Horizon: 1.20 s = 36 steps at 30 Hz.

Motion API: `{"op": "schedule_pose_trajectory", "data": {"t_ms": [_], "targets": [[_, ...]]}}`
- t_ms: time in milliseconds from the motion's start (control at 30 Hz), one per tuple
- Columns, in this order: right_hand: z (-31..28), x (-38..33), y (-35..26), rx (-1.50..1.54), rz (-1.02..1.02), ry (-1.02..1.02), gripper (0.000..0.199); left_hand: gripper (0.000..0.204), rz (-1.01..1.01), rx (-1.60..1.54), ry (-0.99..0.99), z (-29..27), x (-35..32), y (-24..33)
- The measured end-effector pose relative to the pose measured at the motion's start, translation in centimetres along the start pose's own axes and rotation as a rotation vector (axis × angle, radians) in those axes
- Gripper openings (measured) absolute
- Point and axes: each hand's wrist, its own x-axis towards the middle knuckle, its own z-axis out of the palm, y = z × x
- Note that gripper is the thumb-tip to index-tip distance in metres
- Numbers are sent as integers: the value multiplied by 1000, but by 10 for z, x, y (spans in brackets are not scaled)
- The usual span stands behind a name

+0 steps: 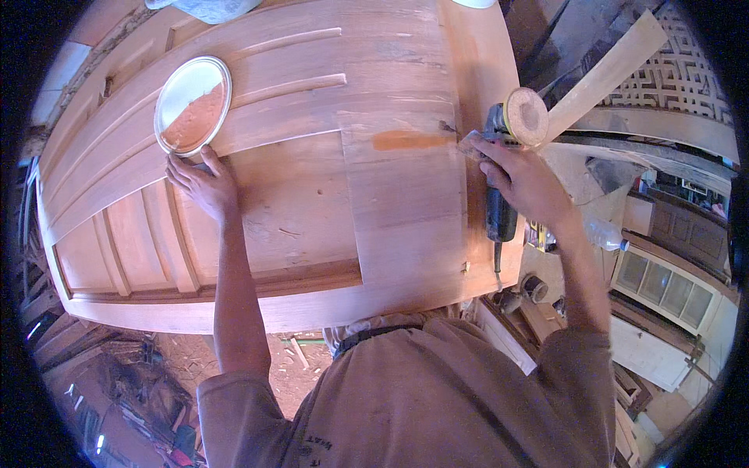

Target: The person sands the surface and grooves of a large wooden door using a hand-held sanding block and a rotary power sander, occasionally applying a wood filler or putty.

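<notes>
My left hand (204, 186) grips the lower rim of a round white lid (187, 95), its thumb at the edge. Orange-brown paste (195, 121) covers the lid's lower part. In my right hand (524, 175) is a small flat scraper (470, 146), pinched and partly hidden by the fingers. Its tip is close to the right end of an orange smear (413, 140) on a large wooden door (406, 210). Beneath my right hand lies a dark angle grinder (500, 214) with a round sanding disc (527, 117), its cord running toward the near edge.
Another white round container (473, 2) and a pale bundle (211, 8) sit at the far edge. To the right are a long wooden board (608, 74), a lattice panel (663, 66), a plastic bottle (605, 232) and a paned frame (667, 288). Wood scraps (300, 355) litter the floor.
</notes>
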Motion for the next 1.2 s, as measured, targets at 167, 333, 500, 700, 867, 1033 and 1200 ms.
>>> {"op": "schedule_pose_trajectory", "data": {"t_ms": [167,333,500,700,867,1033,1200], "targets": [[62,-30,-24,116,313,158,44,75,-33,-25,-23,-1,0,9],[102,-20,-35,140,438,305,47,76,-33,-21,-20,1,2,5],[111,-6,-34,28,479,245,50,79,-27,1,-6,0,0,4],[110,-31,-43,5,528,181,50,79,-21,-32,-21,0,0,7],[67,-30,-42,11,258,98,46,80,-47,-32,-39,-6,0,8],[44,16,-20,-201,43,-54,41,79,-17,-11,-25,1,3,1],[17,19,-9,-237,138,-235,38,79,-25,0,-31,1,0,3]]}}
